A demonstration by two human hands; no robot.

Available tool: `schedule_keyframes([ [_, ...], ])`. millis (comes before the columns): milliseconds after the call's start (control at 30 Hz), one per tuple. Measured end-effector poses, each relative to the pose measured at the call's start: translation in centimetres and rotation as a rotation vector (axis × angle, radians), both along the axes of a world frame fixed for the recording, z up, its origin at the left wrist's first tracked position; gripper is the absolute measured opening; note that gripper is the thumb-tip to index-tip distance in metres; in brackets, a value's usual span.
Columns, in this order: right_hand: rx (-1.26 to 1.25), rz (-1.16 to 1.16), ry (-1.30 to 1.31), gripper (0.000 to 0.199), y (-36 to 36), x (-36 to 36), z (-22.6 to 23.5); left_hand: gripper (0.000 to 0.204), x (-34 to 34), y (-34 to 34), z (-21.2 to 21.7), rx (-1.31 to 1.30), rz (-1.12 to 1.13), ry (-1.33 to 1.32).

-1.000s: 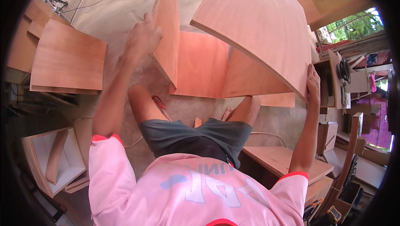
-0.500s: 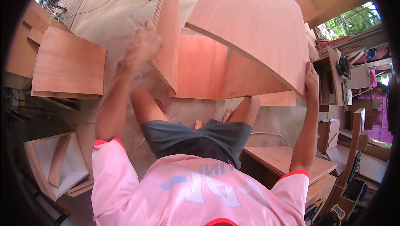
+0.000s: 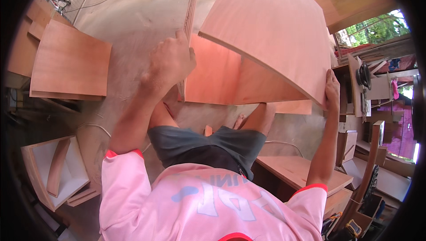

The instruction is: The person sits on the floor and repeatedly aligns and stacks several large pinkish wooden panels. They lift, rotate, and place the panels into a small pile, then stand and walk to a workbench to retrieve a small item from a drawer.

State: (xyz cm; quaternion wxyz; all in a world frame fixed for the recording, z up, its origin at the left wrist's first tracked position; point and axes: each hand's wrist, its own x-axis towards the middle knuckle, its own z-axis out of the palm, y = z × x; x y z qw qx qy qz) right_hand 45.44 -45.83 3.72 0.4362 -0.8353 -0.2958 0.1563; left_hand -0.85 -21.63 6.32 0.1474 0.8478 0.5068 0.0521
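Observation:
An upright plywood panel [image 3: 191,12] stands almost edge-on in front of me, and my left hand [image 3: 171,61] has its fingers closed around the near part of it. Tilted to the right is a large plywood panel [image 3: 270,32]; my right hand [image 3: 332,90] grips its right edge near the lower corner. Beneath and between the two, a reddish panel [image 3: 211,74] meets a second panel [image 3: 266,81] at a corner close to my knees. How these panels are joined is hidden from here.
At the left lean plywood sheets [image 3: 71,61], above an open box with a white inside [image 3: 66,174]. A wooden cabinet [image 3: 297,170] stands by my right side. Wooden boxes and a black round speaker [image 3: 364,76] crowd the far right. A cable [image 3: 284,143] crosses the floor.
My left hand has moved right with the upright panel, which has turned from showing its face to nearly edge-on. The large right panel and my right hand have barely shifted.

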Motion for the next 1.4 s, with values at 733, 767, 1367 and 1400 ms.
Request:
schedule_keyframes([
  [733,0.034,-0.011,-0.036,0.057,2.4,-1.6,-0.2,0.141,-0.7,-1.4,-1.8,-0.052,0.095,-0.517],
  [767,0.016,0.03,-0.109,0.055,2.5,-1.7,0.0,0.136,-0.6,-1.5,-2.1,0.056,0.049,-0.549],
  [1367,-0.115,0.018,-0.341,0.052,3.3,-3.1,0.9,0.073,2.2,-0.9,-1.1,0.393,-0.001,-0.032],
  [1400,-0.081,0.021,-0.297,0.052,3.3,-3.0,0.8,0.071,2.1,-1.0,-1.1,0.397,0.005,-0.014],
])
